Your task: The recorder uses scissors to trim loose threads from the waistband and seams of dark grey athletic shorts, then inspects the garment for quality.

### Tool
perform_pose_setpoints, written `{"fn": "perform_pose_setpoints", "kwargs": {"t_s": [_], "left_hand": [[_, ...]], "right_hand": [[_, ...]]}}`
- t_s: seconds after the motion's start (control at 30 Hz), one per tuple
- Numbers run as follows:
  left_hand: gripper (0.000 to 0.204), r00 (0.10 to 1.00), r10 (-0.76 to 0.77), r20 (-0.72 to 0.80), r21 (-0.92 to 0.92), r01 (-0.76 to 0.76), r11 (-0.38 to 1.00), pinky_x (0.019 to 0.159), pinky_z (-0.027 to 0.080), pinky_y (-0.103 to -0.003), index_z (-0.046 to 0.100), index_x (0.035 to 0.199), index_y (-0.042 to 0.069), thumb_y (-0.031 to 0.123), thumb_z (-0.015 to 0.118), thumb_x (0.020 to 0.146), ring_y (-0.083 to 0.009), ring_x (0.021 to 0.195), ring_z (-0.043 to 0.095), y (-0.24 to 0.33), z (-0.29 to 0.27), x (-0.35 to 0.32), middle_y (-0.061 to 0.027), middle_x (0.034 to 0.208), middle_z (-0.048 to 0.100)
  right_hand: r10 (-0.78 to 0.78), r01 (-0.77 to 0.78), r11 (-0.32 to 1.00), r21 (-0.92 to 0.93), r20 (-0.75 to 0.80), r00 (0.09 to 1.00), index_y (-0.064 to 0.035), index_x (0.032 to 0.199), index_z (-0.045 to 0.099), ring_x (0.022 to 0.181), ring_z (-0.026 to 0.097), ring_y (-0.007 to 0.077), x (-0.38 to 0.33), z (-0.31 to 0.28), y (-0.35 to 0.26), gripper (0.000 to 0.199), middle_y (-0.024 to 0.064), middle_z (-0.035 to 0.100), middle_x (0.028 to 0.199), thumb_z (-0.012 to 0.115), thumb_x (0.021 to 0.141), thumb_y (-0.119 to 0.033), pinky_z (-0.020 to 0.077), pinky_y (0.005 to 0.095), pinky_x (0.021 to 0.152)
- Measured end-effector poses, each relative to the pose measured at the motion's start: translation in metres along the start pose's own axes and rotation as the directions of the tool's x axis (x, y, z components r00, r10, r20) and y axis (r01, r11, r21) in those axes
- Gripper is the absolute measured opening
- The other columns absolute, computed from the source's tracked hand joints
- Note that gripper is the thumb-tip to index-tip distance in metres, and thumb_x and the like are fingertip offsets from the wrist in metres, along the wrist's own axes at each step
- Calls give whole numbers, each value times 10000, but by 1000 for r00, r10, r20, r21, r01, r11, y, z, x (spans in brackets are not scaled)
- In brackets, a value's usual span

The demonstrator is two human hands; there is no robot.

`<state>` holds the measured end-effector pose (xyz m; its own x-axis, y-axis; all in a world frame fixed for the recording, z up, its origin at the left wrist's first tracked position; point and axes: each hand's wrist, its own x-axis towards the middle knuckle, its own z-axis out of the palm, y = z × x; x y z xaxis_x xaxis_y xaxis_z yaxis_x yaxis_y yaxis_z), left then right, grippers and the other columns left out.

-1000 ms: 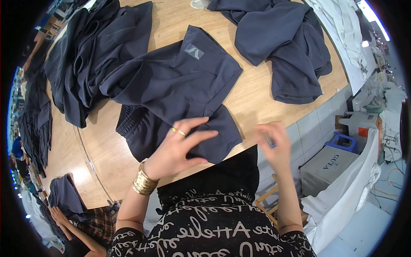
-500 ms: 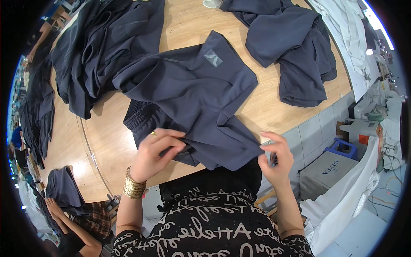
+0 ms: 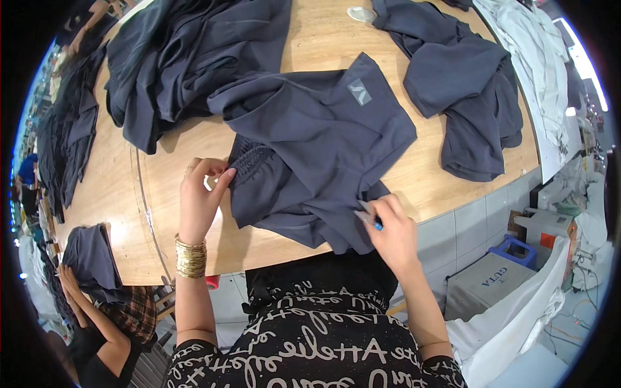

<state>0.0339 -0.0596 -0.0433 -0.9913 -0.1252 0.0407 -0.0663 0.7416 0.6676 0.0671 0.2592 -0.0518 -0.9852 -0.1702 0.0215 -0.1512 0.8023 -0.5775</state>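
Nearest to me on the feed is the wearer's black patterned shirt point(image 3: 323, 352), with both hands beyond it, well apart. The right hand point(image 3: 396, 234) is closed around a small tool point(image 3: 378, 224) with a blue part (snips, I'd guess, but fingers hide most of it), its fingertips at the lower leg of the dark shorts point(image 3: 317, 139). Half a second ago I had that hand out at the leg's corner; it has since come inward, and the cloth there now lies bunched.

The left hand point(image 3: 204, 187) has shifted from the lower folds to the gathered waistband point(image 3: 255, 161). Thumb and fingers come together at its edge, though I can't tell whether cloth is nipped between them. As I judge it, the shorts are now tended from both sides, waist and leg.

They lie on the desk point(image 3: 427, 187), near its front edge, pale patch point(image 3: 359, 92) uppermost. Farther back I have a dark clothes pile point(image 3: 194, 71) to the left and another dark garment point(image 3: 459, 84) to the right.
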Motion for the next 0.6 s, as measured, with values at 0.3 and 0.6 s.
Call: {"fn": "perform_pose_setpoints", "kwargs": {"t_s": [0.3,0.6], "left_hand": [[123,864,205,459,-549,94,831,729,436,-258,609,794,29,73,714,747,-114,751,542,-15,-39,-18,-30,855,589],[310,938,-85,337,-516,260,816,714,473,-217,570,1039,9,104,703,776,-80,820,557,7,-5,-12,-18,955,597]], "right_hand": [[399,-458,491,741,277,874,-1,806,579,707,514,105,-13,-92,46,132,23,551,798,667,722,-51,382,224,592],[255,-192,935,298,-190,948,-13,944,627,811,547,104,65,-80,47,223,46,612,862,674,797,-173,411,250,697]]}}
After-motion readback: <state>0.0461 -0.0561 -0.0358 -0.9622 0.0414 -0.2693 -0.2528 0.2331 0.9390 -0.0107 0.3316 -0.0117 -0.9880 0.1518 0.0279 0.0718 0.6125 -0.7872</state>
